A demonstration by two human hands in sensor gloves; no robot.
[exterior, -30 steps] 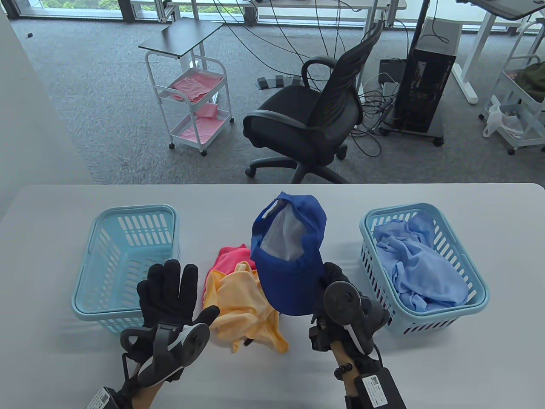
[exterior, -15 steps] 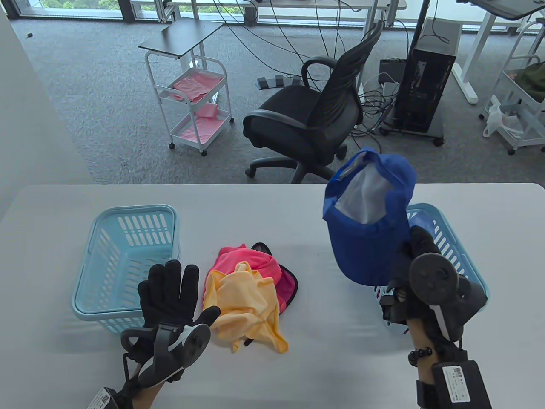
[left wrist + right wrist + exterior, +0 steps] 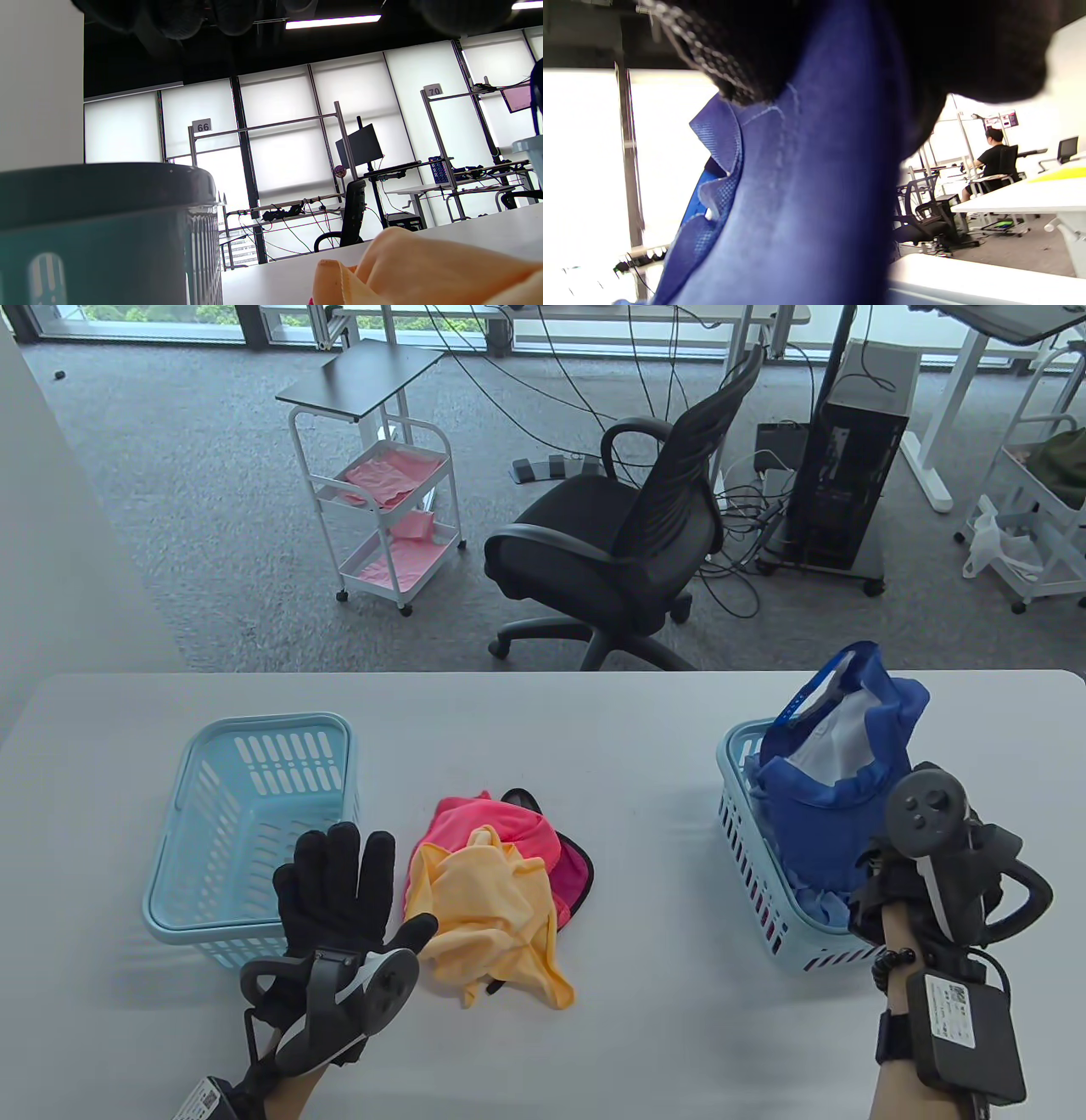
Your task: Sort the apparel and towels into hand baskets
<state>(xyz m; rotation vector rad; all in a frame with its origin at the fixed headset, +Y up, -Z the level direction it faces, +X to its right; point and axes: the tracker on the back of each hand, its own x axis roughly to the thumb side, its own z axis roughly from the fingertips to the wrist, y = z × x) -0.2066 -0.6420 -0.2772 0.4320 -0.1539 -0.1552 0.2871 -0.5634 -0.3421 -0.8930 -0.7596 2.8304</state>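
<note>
Cap (image 3: 827, 793), blue with a pale lining, is sitting partly inside the right basket (image 3: 736, 814), its crown leaning up above the rim and resting on light blue cloth (image 3: 821, 906) already in there. The right hand (image 3: 904, 874) is gripping the cap's near lower edge; the right wrist view is showing dark glove fabric pressed against the blue cloth, so I judge the fingers clamped on it, though the tracker is hiding them from above. The left hand (image 3: 344, 891) is lying flat on the table (image 3: 594, 729), fingers spread and holding nothing, beside the left basket (image 3: 254, 729) and just touching the yellow cloth (image 3: 501, 916). That cloth is lying over a pink cap (image 3: 560, 857) in the middle of the table, both unsorted.

Assessment: the cap is being placed, not yet released. To finish cleanly, the hand should be lowering the crown fully below the rim before letting go, since it is standing tall and could tip out over the far edge. Fingers should come away without dragging the light blue cloth along.
</note>
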